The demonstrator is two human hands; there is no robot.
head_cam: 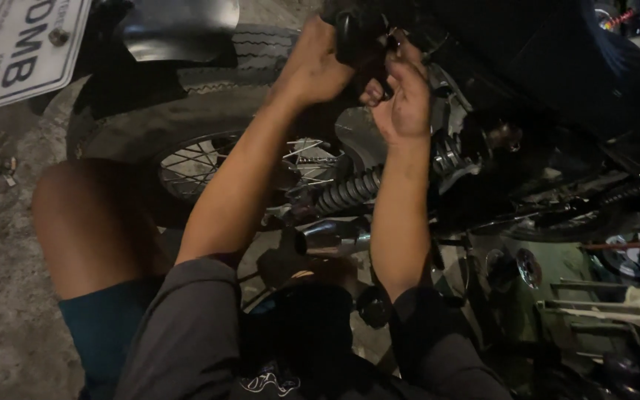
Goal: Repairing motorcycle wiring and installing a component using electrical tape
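Both hands work high up at the rear of a motorcycle, beside its tyre (261, 48). The left hand (312, 67) is closed around a black part (353, 33) under the dark seat (542, 52); its fingers wrap the part's left side and are mostly hidden behind it. The right hand (405, 96) sits just beside it, palm toward the camera, fingers (372, 92) curled at the part's lower edge; whether they pinch anything is too dark to tell. Below the wrists lie a coiled shock spring (350, 191) and a chrome exhaust tip (331, 235). The spoked wheel (194, 167) is left of the forearms, a licence plate (24, 48) at the upper left, and a bare knee (87, 222) lower left.
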